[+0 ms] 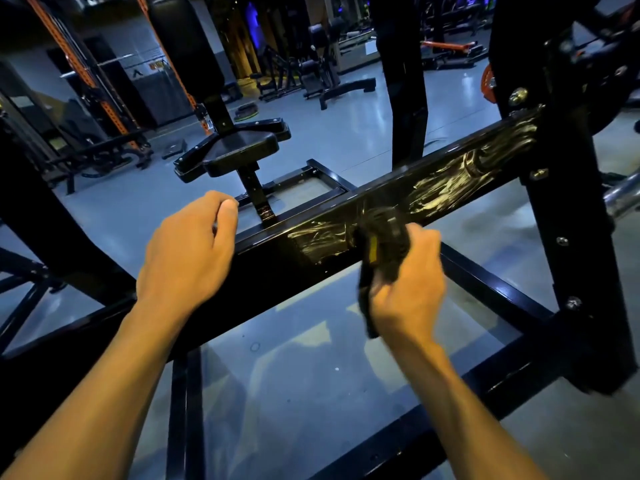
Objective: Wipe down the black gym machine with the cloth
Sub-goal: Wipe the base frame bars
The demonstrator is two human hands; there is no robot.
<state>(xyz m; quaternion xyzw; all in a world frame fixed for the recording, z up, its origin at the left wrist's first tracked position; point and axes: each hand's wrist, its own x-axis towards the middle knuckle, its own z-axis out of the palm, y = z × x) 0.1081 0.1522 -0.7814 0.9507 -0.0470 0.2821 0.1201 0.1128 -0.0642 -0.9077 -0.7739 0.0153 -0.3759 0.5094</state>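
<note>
Far left of the frame is mostly dark uprights of the black gym machine [263, 271], with an orange-and-black rack [79, 64] behind it in the upper left. Moving in, the left hand [188, 251] sits left of centre, knuckles up, fingers loosely curled with nothing in them, right above the near end of the machine's slanted crossbar; can't tell if it's actually touching the bar. Behind it, upper middle, there's a black padded seat [239, 147] on a post, over a shiny grey floor [311, 375]. Just right of centre the right hand [407, 285] is wrapped tight round a bunched-up dark cloth [381, 240] with a little yellow tag, and the cloth is pressed on the top face of the crossbar. That hand's a bit blurry. From the cloth up toward the right, the bar is covered in pale smeary streaks [446, 185]. Far right, the crossbar meets a thick black post [568, 202] with bolts in it, and a chrome bar end [620, 199] pokes in at the right edge.
</note>
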